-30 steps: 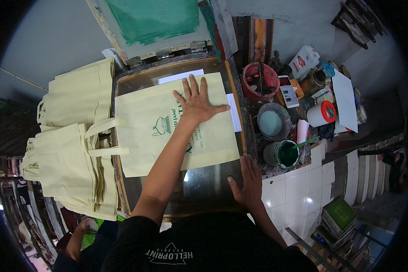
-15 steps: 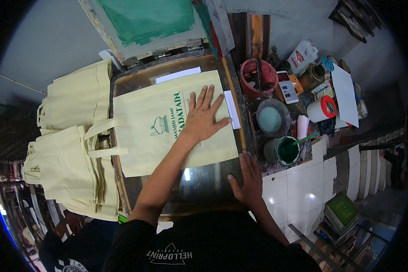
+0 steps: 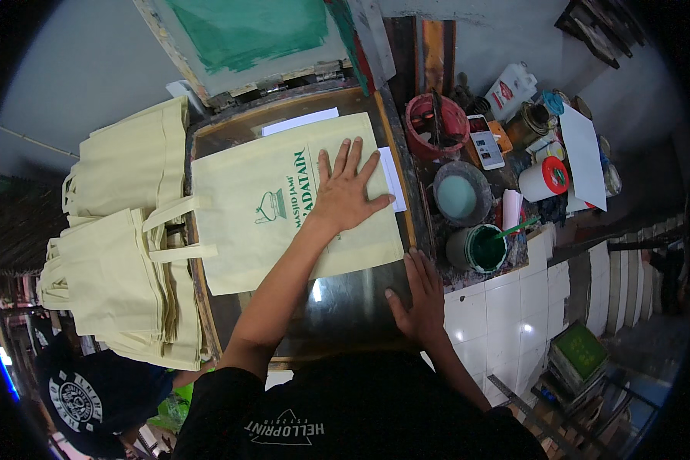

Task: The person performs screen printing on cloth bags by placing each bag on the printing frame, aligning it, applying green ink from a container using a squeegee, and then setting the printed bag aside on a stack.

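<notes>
A cream cloth tote bag (image 3: 238,253) with green print lies flat on the dark glossy board (image 3: 345,310) in front of me. My left hand (image 3: 346,190) rests palm down on its right part, fingers spread, covering some of the print. The bag's two handles (image 3: 182,253) stretch left over the board's edge. My right hand (image 3: 420,299) lies at the board's near right edge, fingers extended and thumb apart, holding nothing. White paper pieces (image 3: 392,178) show beside the bag's right and far edges.
Stacked cream bags (image 3: 115,276) stand at the left. A raised green-smeared printing screen (image 3: 261,38) is behind the board. On the right stand a red bucket (image 3: 437,126), a grey bowl (image 3: 461,192), a green paint tub (image 3: 479,251) and a phone (image 3: 487,146). Another person (image 3: 92,391) is at lower left.
Both my hands stay in place on the bag and the board edge. The person at lower left has shifted, and a bright green thing now shows more beside them.
</notes>
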A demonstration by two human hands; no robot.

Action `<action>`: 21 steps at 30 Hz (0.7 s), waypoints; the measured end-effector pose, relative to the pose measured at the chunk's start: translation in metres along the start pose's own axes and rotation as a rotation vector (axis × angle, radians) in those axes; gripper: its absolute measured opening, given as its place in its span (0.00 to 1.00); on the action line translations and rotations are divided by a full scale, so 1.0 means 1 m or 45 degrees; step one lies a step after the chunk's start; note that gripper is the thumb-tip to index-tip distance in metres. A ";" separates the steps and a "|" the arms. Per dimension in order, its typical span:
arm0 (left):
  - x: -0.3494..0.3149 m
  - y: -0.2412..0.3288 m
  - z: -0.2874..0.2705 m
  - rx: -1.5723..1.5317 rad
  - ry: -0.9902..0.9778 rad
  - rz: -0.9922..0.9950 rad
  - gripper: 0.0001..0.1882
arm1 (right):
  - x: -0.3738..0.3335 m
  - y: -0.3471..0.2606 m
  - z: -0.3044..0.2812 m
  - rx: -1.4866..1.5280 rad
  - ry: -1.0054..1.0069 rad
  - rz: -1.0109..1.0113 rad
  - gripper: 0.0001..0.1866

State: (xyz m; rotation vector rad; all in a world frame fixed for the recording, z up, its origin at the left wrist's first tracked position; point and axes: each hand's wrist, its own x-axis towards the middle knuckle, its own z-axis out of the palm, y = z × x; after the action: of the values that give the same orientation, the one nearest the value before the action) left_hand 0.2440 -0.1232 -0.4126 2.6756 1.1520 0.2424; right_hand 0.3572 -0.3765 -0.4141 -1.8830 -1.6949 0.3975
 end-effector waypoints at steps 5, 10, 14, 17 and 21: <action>0.003 0.001 -0.011 -0.059 -0.168 -0.041 0.57 | 0.000 0.001 0.001 -0.001 -0.001 0.010 0.39; 0.004 0.000 -0.014 -0.063 -0.210 -0.055 0.60 | 0.001 0.001 0.000 0.010 0.001 0.008 0.39; 0.004 0.003 -0.015 -0.027 -0.197 -0.078 0.58 | 0.001 0.001 0.002 0.016 -0.005 0.024 0.39; 0.004 0.003 -0.016 -0.027 -0.179 -0.069 0.59 | 0.001 -0.001 0.001 0.023 0.003 0.021 0.39; 0.004 0.003 -0.016 -0.027 -0.165 -0.069 0.59 | 0.008 -0.003 0.000 0.022 0.062 -0.003 0.35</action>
State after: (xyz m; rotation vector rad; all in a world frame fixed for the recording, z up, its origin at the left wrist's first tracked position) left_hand 0.2447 -0.1205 -0.3961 2.5948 1.1727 0.0708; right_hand 0.3560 -0.3687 -0.4106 -1.8630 -1.6569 0.3613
